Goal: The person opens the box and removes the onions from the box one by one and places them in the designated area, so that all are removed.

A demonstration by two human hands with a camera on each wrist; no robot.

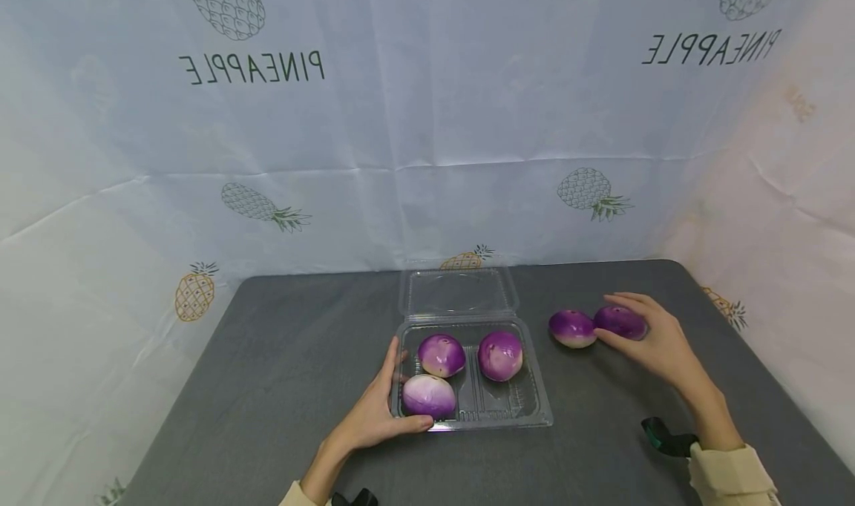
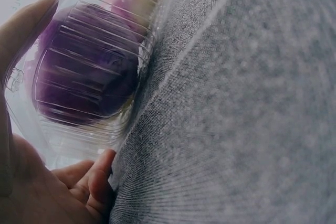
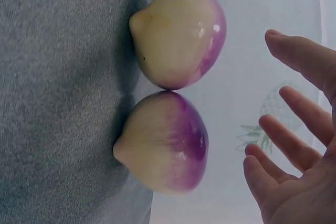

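A clear plastic container (image 1: 494, 422) lies with its lid (image 1: 461, 292) folded back. Inside are two purple-and-white turnips (image 1: 429, 398) on the left and one turnip (image 1: 500, 356) on the right. My left hand (image 1: 374, 417) grips the container's front left corner, thumb at the front rim and fingers along the left side. In the left wrist view a turnip (image 2: 86, 66) shows through the ribbed wall. My right hand (image 1: 657, 346) hovers by two turnips, one nearer (image 1: 572, 329) and one partly behind its fingers (image 1: 620, 320). The right wrist view shows its spread fingers apart from both.
Everything stands on a dark grey table (image 1: 300, 343), its back edge against a hanging white cloth (image 1: 467, 120) printed with pineapples. The open lid leans toward that cloth. A dark wrist strap (image 1: 668, 439) shows at the right forearm.
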